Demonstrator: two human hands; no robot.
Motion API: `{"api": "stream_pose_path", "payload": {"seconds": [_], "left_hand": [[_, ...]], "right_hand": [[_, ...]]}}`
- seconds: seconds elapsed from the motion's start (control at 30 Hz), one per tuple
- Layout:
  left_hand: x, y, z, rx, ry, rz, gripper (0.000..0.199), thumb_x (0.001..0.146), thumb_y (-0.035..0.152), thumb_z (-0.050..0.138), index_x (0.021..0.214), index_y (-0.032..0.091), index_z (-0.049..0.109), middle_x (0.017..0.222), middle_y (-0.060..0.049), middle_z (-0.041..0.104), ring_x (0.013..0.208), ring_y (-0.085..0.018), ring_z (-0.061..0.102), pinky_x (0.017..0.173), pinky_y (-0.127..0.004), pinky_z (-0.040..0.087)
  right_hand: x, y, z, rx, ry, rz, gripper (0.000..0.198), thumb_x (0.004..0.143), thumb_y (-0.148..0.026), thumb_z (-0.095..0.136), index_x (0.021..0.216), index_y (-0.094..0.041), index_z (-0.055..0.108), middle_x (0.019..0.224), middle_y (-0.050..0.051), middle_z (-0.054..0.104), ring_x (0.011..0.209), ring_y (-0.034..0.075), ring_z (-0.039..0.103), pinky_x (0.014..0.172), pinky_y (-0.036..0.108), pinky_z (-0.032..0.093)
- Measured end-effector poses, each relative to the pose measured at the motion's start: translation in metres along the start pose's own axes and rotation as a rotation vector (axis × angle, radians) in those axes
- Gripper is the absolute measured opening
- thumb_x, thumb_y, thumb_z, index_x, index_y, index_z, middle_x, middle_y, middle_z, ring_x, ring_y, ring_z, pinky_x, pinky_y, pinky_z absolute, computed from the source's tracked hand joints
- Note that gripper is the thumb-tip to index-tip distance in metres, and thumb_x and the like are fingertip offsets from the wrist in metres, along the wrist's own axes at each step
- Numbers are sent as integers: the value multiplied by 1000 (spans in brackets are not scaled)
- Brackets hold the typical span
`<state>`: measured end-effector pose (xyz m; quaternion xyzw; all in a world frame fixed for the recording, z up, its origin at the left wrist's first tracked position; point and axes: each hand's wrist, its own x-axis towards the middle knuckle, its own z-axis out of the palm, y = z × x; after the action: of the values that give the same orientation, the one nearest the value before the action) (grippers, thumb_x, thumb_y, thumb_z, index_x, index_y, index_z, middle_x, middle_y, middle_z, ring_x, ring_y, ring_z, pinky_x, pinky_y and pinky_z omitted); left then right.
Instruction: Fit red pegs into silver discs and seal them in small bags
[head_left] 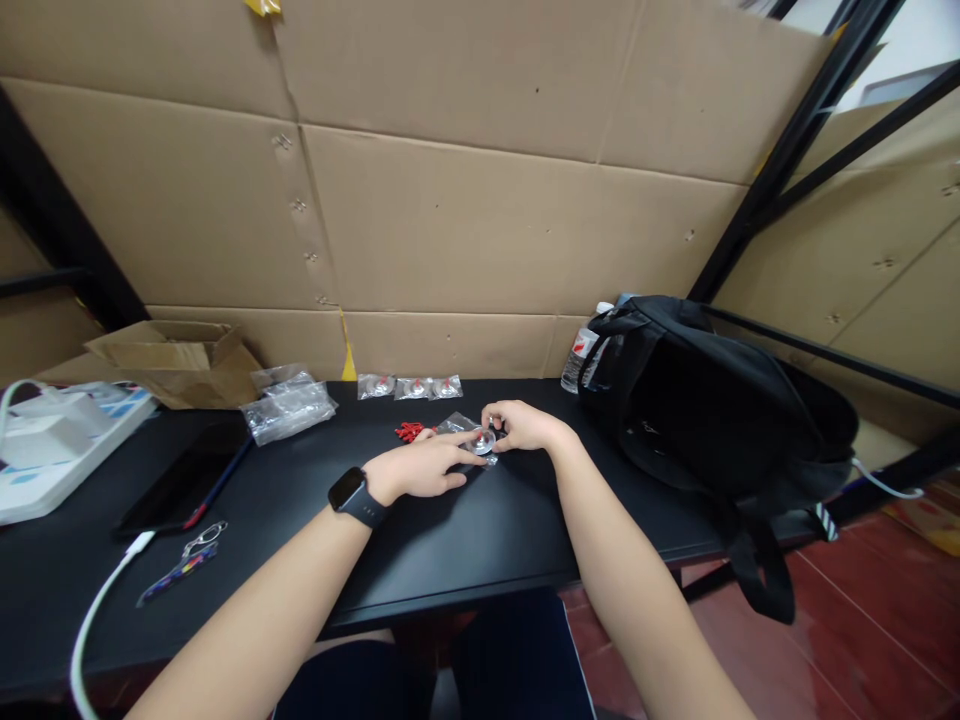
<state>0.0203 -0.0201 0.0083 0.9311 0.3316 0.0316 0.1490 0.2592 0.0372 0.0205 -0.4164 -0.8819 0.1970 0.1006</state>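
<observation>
Between both hands' grip (pixel 480 445) lies a clear packet (pixel 474 438).

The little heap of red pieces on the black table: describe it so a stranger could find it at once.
Start at the black table and find the left hand with the dark watch. Just beyond its fingertips lies the heap of red pieces. It is loose and bright red, unlike the clear packets behind it.
</observation>
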Motion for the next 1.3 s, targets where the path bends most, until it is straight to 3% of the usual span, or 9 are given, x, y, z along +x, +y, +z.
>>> {"api": "stream_pose_path", "payload": {"seconds": [0.13, 0.33, 0.5, 0.63, 0.7, 0.9, 1.1, 1.3], "left_hand": [[1, 0, 2, 0, 12, 11, 53, 93, 20, 52, 139, 44, 54, 164, 3, 27, 146, -29, 36, 117, -55, 26], [3, 1, 1, -15, 33, 76, 48, 92, 19, 52, 135, 38, 61, 160, 1, 38, 143, -27, 42, 114, -44, 32], [5, 4, 0, -17, 149, 127, 28, 92, 27, 57, 115, 33, 72, 147, -1, 54, 129, -25, 55, 109, -38, 37], [10, 6, 3, -31, 402, -47, 21, 94, 37, 57, 104, 24, 70, 111, -7, 70, 102, -23, 66, 91, -33, 48], [13, 6, 7, -24, 454, -147, 21, 91, 38, 61, 104, 23, 68, 101, -7, 71, 93, -24, 67, 83, -33, 50], [17, 3, 12, -3, 366, -165, 16, 85, 30, 68, 100, 25, 71, 98, -4, 75, 92, -25, 70, 83, -32, 51], [18, 1, 13, 4, 384, -201, 27, 84, 26, 67, 110, 29, 74, 109, -2, 76, 98, -24, 70, 86, -31, 51], [21, 1, 17, -31, 421, -234, 22, 86, 29, 67, 105, 30, 75, 104, -1, 78, 97, -24, 71, 86, -30, 51]], "right_hand": [[1, 1, 1, 36, 23, 4, 42, 63, -16, 83, 101, -19, 65, 83, -5, 54, 68, 10, 48, 63, 21, 36], [4, 1, 3, 39, 1, -92, 50, 66, -10, 79, 113, -24, 69, 89, -2, 53, 73, 12, 49, 69, 22, 39], [6, 7, 5, 28, -34, -117, 39, 66, -24, 85, 104, -23, 77, 92, 1, 59, 78, 14, 53, 69, 22, 40], [7, 7, 9, 51, -30, -83, 34, 62, -29, 88, 93, -19, 78, 84, 0, 63, 77, 15, 56, 68, 22, 40], [8, 5, 11, 59, -25, -67, 33, 61, -30, 88, 90, -19, 77, 80, -1, 64, 75, 14, 57, 67, 22, 40], [8, 1, 11, 33, -18, -50, 30, 61, -29, 88, 86, -18, 76, 78, -1, 64, 70, 13, 56, 62, 21, 38], [1, -2, 4, -10, 8, 83, 45, 62, -18, 84, 105, -21, 71, 81, -3, 65, 67, 11, 58, 61, 20, 38], [-1, -2, 1, 25, -19, 127, 50, 63, -11, 79, 111, -21, 68, 82, -3, 69, 65, 11, 61, 60, 20, 41]]}}
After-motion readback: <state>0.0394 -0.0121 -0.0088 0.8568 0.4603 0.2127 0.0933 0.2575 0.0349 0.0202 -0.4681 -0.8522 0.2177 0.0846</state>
